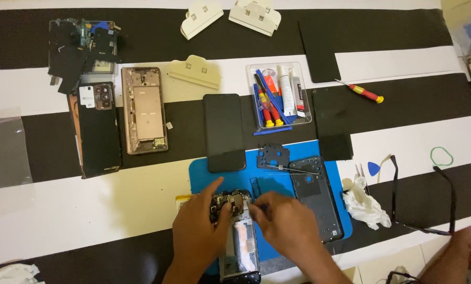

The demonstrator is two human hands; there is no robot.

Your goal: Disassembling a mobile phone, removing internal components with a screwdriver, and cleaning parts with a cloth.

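Observation:
An opened phone [239, 239] with its circuit board bared lies on a blue mat [282, 179] near the table's front edge. My left hand [199, 221] grips the phone's left side near the top, forefinger stretched out. My right hand [285, 223] rests on the phone's right side, fingertips pinched at the board's upper edge; whether they hold a small tool I cannot tell. Just right of my right hand lies a dark back cover [315, 202]. Above it sit a small black inner plate [273, 155] and thin tweezers [293, 169].
A black screen panel [224, 131] lies above the mat. A clear tool box [278, 97] holds screwdrivers and glue tubes. To the left are a bronze phone frame [144, 109], another dismantled phone [94, 126] and loose parts [83, 44]. A red screwdriver [362, 92], white cloth [364, 205] and glasses [422, 194] lie right.

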